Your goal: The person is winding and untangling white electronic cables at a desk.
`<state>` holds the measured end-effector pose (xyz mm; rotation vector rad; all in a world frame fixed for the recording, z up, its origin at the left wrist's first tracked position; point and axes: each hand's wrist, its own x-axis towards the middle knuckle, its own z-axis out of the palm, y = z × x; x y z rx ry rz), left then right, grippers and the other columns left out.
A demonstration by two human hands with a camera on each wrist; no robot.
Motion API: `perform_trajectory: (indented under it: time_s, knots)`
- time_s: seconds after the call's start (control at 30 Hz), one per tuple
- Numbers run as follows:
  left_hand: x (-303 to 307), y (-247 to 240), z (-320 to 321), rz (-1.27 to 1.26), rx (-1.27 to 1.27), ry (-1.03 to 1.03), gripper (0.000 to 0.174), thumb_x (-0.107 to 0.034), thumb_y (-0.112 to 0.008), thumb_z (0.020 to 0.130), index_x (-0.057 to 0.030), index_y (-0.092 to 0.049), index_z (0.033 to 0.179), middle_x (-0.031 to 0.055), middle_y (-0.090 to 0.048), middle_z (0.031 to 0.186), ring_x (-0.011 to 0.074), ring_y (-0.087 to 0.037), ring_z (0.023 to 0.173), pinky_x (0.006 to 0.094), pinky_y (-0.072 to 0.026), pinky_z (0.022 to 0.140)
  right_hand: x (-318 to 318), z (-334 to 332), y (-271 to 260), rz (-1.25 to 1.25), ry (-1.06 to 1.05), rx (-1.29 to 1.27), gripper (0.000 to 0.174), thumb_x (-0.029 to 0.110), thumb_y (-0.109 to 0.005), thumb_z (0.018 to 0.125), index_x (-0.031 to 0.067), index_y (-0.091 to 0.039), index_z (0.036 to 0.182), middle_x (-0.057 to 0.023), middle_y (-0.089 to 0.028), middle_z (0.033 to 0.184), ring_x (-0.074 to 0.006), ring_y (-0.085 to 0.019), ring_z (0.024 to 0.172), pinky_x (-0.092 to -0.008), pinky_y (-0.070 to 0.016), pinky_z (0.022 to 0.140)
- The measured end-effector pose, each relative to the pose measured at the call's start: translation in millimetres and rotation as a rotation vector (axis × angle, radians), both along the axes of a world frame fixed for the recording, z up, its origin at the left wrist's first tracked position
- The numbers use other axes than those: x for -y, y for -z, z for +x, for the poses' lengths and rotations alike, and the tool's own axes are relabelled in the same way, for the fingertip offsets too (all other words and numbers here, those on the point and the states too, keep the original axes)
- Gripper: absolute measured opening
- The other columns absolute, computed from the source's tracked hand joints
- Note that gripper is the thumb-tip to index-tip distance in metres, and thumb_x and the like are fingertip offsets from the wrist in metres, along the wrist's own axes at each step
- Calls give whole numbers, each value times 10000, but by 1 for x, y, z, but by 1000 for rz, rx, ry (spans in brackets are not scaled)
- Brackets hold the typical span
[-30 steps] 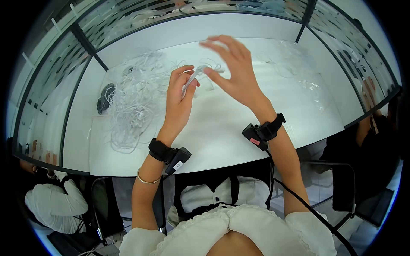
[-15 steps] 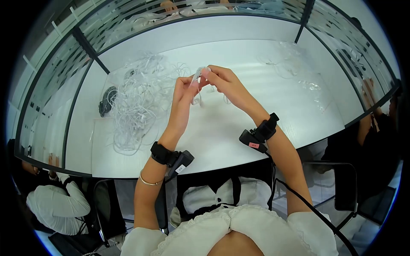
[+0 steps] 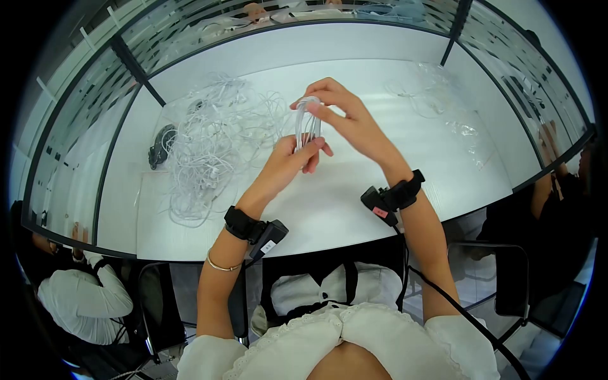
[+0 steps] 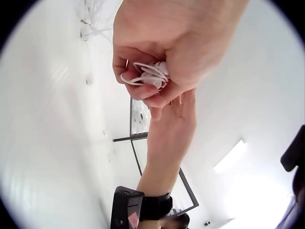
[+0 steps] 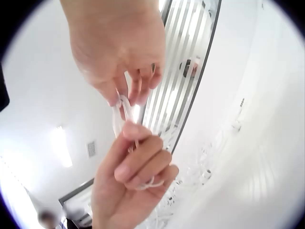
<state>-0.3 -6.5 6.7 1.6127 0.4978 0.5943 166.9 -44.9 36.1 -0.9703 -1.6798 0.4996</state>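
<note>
White wired earphones, gathered into a long loop of cable point(image 3: 301, 121), stand upright between my two hands over the table. My left hand point(image 3: 283, 166) grips the lower end, fingers curled round the strands. In the left wrist view, white earbuds point(image 4: 152, 81) and a thin loop of cord show inside that hand's curled fingers. Above it, my right hand point(image 3: 354, 123) pinches the top bend of the loop between thumb and finger. The right wrist view shows the cable point(image 5: 126, 107) running from that pinch down into the left fist.
A tangled heap of white cables point(image 3: 199, 155) covers the left part of the table point(image 3: 380, 196). Beside it lies a dark bundle point(image 3: 163, 145). Clear plastic bags point(image 3: 465, 136) lie at the right. Low partitions point(image 3: 304, 44) with glass tops enclose the back and sides.
The right hand came in from spread fingers to the cable and now pinches its top end. The left hand shifted down and right to the lower end; the loop is now held lengthwise between them.
</note>
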Motion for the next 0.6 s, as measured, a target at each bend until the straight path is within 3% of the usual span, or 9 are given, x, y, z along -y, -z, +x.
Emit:
perform_trajectory:
  time_s: [0.07,0.2,0.3,0.5,0.6]
  knots:
    - [-1,-3,-4,71,-65,-37,370,-350,-507,950,-53,-626,765,-26,-492,543,53,-418,550,228,-326,529,-1,20,-1,-61,-63,-7,232,208,-553,925,35,-700,974,-37,-532,1038,-158,-534,966,-291,-431,842]
    - [-4,-6,-7,69,-22,114,423,-399,-452,967,-50,-609,787,-44,-435,516,64,-370,485,250,-375,597,4,39,-9,-123,-73,79,246,229,-568,919,32,-705,970,-41,-545,1032,-159,-534,960,-280,-436,823]
    - [-2,-14,-10,-139,96,147,413,-393,-431,977,-43,-594,832,-55,-393,507,56,-326,452,233,-375,552,5,42,-11,-129,-104,-14,249,233,-571,917,29,-705,964,-40,-543,1030,-155,-537,916,-275,-442,791]
    - [-5,-45,-26,-183,42,97,415,-379,-406,986,-29,-582,851,-69,-311,512,33,-285,441,205,-304,430,11,30,-21,-40,-86,-12,248,227,-562,925,36,-695,1009,-31,-589,955,-134,-519,828,-268,-442,751]
    - [-2,-62,-40,-177,-12,125,386,-356,-423,976,-43,-562,798,-59,-356,528,35,-305,442,203,-309,429,15,22,-21,-51,-83,-53,249,229,-560,929,37,-689,1022,-27,-595,957,-127,-520,830,-262,-439,746]
